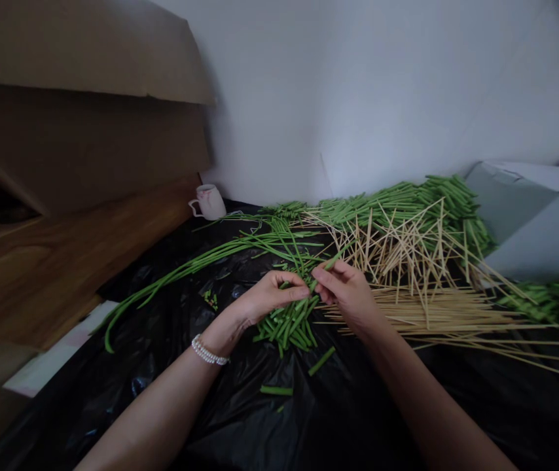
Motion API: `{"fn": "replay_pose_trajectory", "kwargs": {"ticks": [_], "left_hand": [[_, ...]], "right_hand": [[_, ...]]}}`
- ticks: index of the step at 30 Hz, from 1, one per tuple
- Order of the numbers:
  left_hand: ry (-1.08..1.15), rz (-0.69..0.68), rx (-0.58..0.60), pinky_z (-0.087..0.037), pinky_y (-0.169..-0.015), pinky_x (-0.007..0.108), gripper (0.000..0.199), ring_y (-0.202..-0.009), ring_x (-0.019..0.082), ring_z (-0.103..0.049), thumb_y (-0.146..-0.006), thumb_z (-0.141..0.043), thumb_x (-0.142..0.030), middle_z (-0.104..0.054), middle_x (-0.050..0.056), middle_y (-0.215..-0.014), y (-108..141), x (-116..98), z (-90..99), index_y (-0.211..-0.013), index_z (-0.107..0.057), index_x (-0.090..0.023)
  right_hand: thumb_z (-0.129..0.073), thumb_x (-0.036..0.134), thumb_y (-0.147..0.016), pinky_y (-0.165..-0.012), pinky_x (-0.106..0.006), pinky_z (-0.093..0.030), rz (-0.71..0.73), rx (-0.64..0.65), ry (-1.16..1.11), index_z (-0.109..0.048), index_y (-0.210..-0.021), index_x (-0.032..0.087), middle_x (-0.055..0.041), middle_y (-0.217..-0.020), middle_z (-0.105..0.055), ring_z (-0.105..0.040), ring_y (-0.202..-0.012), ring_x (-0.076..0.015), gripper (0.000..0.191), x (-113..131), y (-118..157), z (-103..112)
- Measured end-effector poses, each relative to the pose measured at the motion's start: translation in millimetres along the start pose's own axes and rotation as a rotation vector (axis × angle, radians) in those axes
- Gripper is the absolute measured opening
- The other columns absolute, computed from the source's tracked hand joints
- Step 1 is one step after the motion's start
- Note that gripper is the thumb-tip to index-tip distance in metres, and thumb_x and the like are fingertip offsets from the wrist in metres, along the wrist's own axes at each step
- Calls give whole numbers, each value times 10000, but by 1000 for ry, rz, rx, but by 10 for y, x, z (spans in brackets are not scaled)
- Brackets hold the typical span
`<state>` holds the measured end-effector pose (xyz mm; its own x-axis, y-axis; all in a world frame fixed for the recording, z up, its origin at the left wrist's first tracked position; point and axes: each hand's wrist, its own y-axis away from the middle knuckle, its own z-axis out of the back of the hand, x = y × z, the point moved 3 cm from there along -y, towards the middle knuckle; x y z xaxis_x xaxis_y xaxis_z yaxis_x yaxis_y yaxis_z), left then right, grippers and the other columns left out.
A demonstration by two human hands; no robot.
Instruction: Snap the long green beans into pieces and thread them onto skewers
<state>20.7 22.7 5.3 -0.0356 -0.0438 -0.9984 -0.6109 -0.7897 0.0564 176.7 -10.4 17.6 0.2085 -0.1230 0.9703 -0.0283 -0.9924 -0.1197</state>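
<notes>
Both hands meet over a pile of cut green stems (287,327) on black plastic. My right hand (341,288) pinches a long green stem (341,254) that slants up and to the right. The fingers of my left hand (282,294) are pressed together close to the stem's lower end; whatever lies between them is too small to make out. Long uncut stems (191,265) stretch to the left behind my left hand. Thin wooden sticks (436,311) lie in a loose heap right of my right hand.
A large heap of green pieces (397,203) lies by the wall, with more (554,304) at far right. A pale mug (208,203) stands at the back left. A cardboard box (88,137) rises on the left, a white box (539,216) on the right.
</notes>
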Motion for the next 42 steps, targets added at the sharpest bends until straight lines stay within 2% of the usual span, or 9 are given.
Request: {"fn": "replay_pose_trajectory", "kwargs": {"ticks": [6,10,16,20,23,28,32,37,42], "left_hand": [[31,11,-19,-156,-449,208,356,-468,43,-296,-693,-794,-443,-495,-41,-589,-3,13,-13,-798,-663,-129],[194,-3,-91,-117,-424,203,374,-432,30,-231,-678,-811,-439,-393,-78,-517,-26,1,-5,-748,-617,-128],[411,-41,-194,-157,-396,165,368,-414,15,-205,-676,-829,-400,-351,-96,-488,-70,30,10,-711,-590,-122],[614,-14,-204,-196,-362,128,329,-387,-2,-223,-690,-832,-337,-376,-98,-513,-103,52,63,-739,-592,-117],[752,-21,-208,-228,-349,104,268,-389,-12,-268,-734,-802,-272,-440,-80,-580,-107,7,137,-781,-591,-114],[931,6,-100,-224,-333,109,186,-411,5,-326,-849,-655,-262,-466,-43,-645,-77,-84,179,-772,-556,-123],[762,25,-67,-203,-343,114,240,-399,6,-304,-856,-635,-341,-470,-40,-622,-53,-74,106,-775,-570,-126],[402,4,-33,-147,-371,120,328,-393,-14,-273,-816,-706,-405,-535,-23,-610,-26,-50,-38,-741,-565,-119],[352,45,-7,-124,-378,130,338,-397,-15,-260,-709,-807,-369,-546,-35,-606,0,-58,-27,-795,-584,-130]], "right_hand": [[-783,454,-690,-407,-210,-374,13,16,30,-648,-752,188,32,-557,-611,-485,-438,-86,305,-31,9,-20],[-767,430,-721,-400,-209,-364,56,-14,23,-669,-777,189,17,-607,-638,-486,-446,-84,266,-18,-3,10],[-748,395,-742,-451,-248,-425,113,-20,110,-718,-883,207,15,-597,-636,-546,-490,-126,237,15,46,-56],[-699,312,-794,-652,-309,-520,257,34,263,-752,-905,240,-27,-793,-728,-666,-713,-187,142,3,139,-198],[-687,250,-797,-773,-343,-514,330,137,413,-766,-855,256,-37,-878,-753,-685,-812,-211,98,-64,196,-323],[-695,273,-782,-615,-305,-496,158,167,350,-759,-821,231,-33,-820,-739,-632,-644,-168,86,-132,168,-313],[-707,331,-763,-459,-251,-432,81,137,183,-749,-796,216,-1,-657,-660,-534,-495,-120,126,-11,105,-197],[-744,333,-724,-439,-239,-428,106,98,113,-741,-768,202,3,-640,-645,-509,-472,-104,138,68,68,-135],[-796,346,-670,-433,-227,-424,104,63,84,-716,-740,189,10,-621,-642,-505,-467,-97,190,21,48,-109]]}}
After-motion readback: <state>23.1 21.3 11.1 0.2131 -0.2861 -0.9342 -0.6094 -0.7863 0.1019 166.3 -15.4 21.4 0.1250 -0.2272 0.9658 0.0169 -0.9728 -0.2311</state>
